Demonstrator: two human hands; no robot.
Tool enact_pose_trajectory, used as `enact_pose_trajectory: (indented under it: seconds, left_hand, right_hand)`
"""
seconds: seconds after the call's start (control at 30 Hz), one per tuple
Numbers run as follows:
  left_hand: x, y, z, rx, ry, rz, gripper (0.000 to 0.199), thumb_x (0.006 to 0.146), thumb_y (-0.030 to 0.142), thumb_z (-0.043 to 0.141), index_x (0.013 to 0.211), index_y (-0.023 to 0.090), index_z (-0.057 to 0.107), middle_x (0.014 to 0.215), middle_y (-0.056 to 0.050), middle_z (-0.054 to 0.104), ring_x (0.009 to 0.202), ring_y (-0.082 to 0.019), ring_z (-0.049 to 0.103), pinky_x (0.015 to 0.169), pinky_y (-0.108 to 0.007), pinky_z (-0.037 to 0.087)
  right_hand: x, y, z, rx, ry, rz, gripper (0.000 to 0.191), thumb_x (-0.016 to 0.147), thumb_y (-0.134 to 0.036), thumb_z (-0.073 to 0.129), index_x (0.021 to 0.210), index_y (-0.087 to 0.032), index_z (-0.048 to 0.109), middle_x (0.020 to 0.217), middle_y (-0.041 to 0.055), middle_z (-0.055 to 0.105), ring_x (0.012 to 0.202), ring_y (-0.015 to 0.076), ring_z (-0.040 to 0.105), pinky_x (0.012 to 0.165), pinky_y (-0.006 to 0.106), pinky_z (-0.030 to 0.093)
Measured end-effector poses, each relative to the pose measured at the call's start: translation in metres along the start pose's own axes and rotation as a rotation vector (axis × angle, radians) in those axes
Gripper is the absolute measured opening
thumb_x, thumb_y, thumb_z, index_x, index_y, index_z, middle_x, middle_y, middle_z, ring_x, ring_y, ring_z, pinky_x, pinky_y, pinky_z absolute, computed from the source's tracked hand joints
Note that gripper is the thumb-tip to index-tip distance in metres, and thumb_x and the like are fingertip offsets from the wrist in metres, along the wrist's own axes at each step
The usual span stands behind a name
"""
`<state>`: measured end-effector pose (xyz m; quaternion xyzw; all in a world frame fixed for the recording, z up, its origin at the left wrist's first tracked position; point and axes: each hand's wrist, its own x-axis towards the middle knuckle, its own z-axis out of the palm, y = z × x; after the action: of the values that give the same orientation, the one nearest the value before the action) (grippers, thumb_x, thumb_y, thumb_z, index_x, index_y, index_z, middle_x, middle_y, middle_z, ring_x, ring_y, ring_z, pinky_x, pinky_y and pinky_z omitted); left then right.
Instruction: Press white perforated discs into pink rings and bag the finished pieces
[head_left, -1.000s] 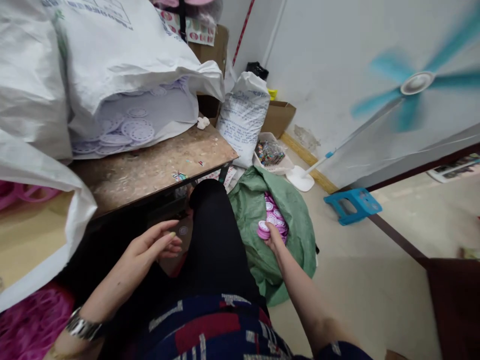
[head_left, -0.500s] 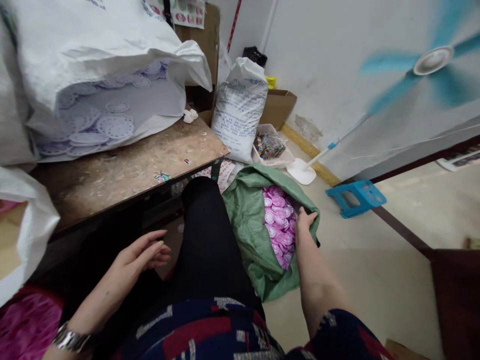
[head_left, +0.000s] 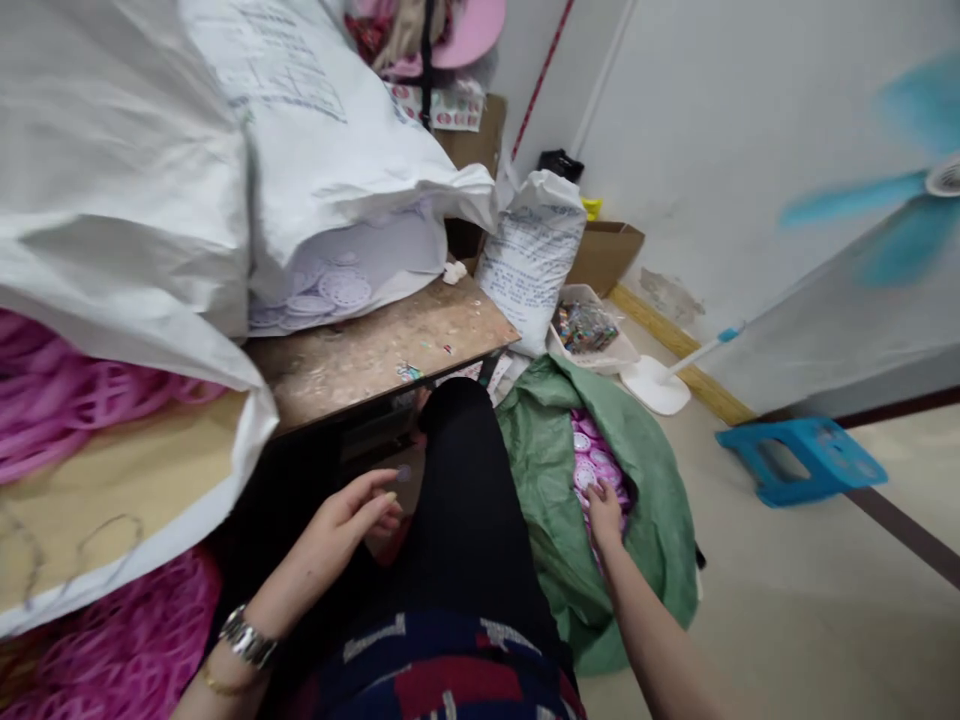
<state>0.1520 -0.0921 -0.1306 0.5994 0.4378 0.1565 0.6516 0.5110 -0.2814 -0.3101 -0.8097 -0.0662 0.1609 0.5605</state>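
My right hand [head_left: 604, 512] reaches into the mouth of a green sack [head_left: 534, 480], its fingers over the pink and white discs [head_left: 597, 456] inside. The fingertips touch the discs, and whether they grip one is too small to tell. Above my lap, my left hand [head_left: 358, 512] hovers with bent fingers apart, holding nothing. Pale purple discs [head_left: 341, 285] lie in the open mouth of a white sack [head_left: 360, 165] on the worn wooden table [head_left: 360, 368].
Pink rings [head_left: 90, 385] fill another sack at the left. Behind the green sack are a printed white sack [head_left: 531, 255] and a basket of small packets [head_left: 589, 328]. A blue stool [head_left: 802, 458] and a fan [head_left: 862, 200] are at the right.
The view has swung left, showing more of the pink rings. My right hand has left the green sack's edge and moved onto the discs. My left hand keeps its pose above my lap.
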Motion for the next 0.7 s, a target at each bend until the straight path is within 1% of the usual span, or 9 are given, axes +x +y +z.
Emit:
enact_pose_trajectory:
  seconds: [0.1, 0.2, 0.27, 0.33, 0.4, 0.5, 0.6, 0.67, 0.7]
  left_hand:
    - [-0.008, 0.001, -0.004, 0.032, -0.028, 0.036, 0.052, 0.085, 0.050, 0.063, 0.123, 0.015, 0.061, 0.090, -0.006, 0.072, 0.082, -0.021, 0.070, 0.078, -0.034, 0.056]
    - [-0.021, 0.010, -0.010, 0.055, -0.060, 0.084, 0.047, 0.090, 0.046, 0.058, 0.126, 0.017, 0.060, 0.094, -0.005, 0.070, 0.086, -0.022, 0.069, 0.079, -0.034, 0.055]
    - [-0.033, 0.021, -0.015, 0.056, -0.071, 0.128, 0.043, 0.092, 0.043, 0.055, 0.127, 0.019, 0.059, 0.094, -0.004, 0.068, 0.087, -0.021, 0.068, 0.078, -0.034, 0.055]
    - [-0.046, 0.035, -0.022, 0.053, -0.072, 0.178, 0.040, 0.094, 0.041, 0.054, 0.127, 0.020, 0.059, 0.093, -0.003, 0.067, 0.085, -0.019, 0.068, 0.077, -0.032, 0.055]
    - [-0.059, 0.048, -0.032, 0.051, -0.041, 0.240, 0.039, 0.094, 0.041, 0.053, 0.127, 0.021, 0.060, 0.093, -0.003, 0.066, 0.081, -0.017, 0.067, 0.074, -0.030, 0.055]
    - [-0.074, 0.061, -0.054, 0.088, 0.104, 0.330, 0.040, 0.094, 0.043, 0.053, 0.127, 0.021, 0.060, 0.094, -0.004, 0.068, 0.078, -0.017, 0.066, 0.068, -0.028, 0.055]
    - [-0.079, 0.066, -0.081, 0.217, 0.330, 0.365, 0.045, 0.094, 0.046, 0.052, 0.129, 0.019, 0.059, 0.095, -0.006, 0.069, 0.076, -0.017, 0.066, 0.068, -0.030, 0.055]
    - [-0.076, 0.069, -0.099, 0.434, 0.504, 0.394, 0.044, 0.096, 0.044, 0.048, 0.129, 0.017, 0.058, 0.100, -0.008, 0.070, 0.078, -0.019, 0.066, 0.072, -0.032, 0.055]
    - [-0.073, 0.070, -0.106, 0.605, 0.589, 0.415, 0.042, 0.097, 0.040, 0.046, 0.129, 0.016, 0.058, 0.104, -0.009, 0.069, 0.084, -0.020, 0.066, 0.076, -0.034, 0.054]
  right_hand:
    - [0.000, -0.003, 0.016, -0.005, -0.061, 0.050, 0.035, 0.087, -0.045, 0.064, 0.106, -0.015, 0.065, 0.094, 0.0061, 0.069, 0.076, 0.0187, 0.067, 0.066, 0.033, 0.055]
    - [-0.003, -0.019, 0.033, 0.012, -0.162, -0.002, 0.047, 0.066, -0.053, 0.069, 0.094, -0.016, 0.069, 0.088, 0.0097, 0.073, 0.075, 0.0259, 0.070, 0.062, 0.035, 0.054]
    - [-0.009, -0.033, 0.047, 0.029, -0.231, -0.056, 0.051, 0.057, -0.056, 0.070, 0.089, -0.016, 0.070, 0.085, 0.0113, 0.074, 0.073, 0.0276, 0.070, 0.062, 0.037, 0.054]
    - [-0.017, -0.049, 0.060, 0.046, -0.291, -0.109, 0.052, 0.055, -0.058, 0.069, 0.086, -0.016, 0.071, 0.082, 0.0117, 0.075, 0.069, 0.0268, 0.070, 0.063, 0.038, 0.055]
    - [-0.027, -0.064, 0.073, 0.063, -0.342, -0.159, 0.052, 0.056, -0.058, 0.069, 0.087, -0.016, 0.072, 0.081, 0.0116, 0.075, 0.068, 0.0257, 0.069, 0.064, 0.039, 0.057]
    - [-0.044, -0.087, 0.087, 0.080, -0.396, -0.233, 0.048, 0.060, -0.056, 0.069, 0.087, -0.017, 0.074, 0.082, 0.0107, 0.075, 0.069, 0.0247, 0.069, 0.067, 0.040, 0.058]
    - [-0.056, -0.106, 0.091, 0.087, -0.415, -0.299, 0.042, 0.062, -0.052, 0.071, 0.086, -0.018, 0.075, 0.086, 0.0099, 0.076, 0.077, 0.0256, 0.069, 0.073, 0.040, 0.059]
    - [-0.060, -0.117, 0.091, 0.093, -0.415, -0.322, 0.040, 0.063, -0.050, 0.071, 0.085, -0.018, 0.075, 0.086, 0.0101, 0.076, 0.078, 0.0259, 0.070, 0.074, 0.040, 0.059]
    - [-0.061, -0.121, 0.090, 0.097, -0.414, -0.327, 0.040, 0.064, -0.050, 0.070, 0.086, -0.018, 0.074, 0.085, 0.0104, 0.076, 0.076, 0.0256, 0.070, 0.073, 0.040, 0.059]
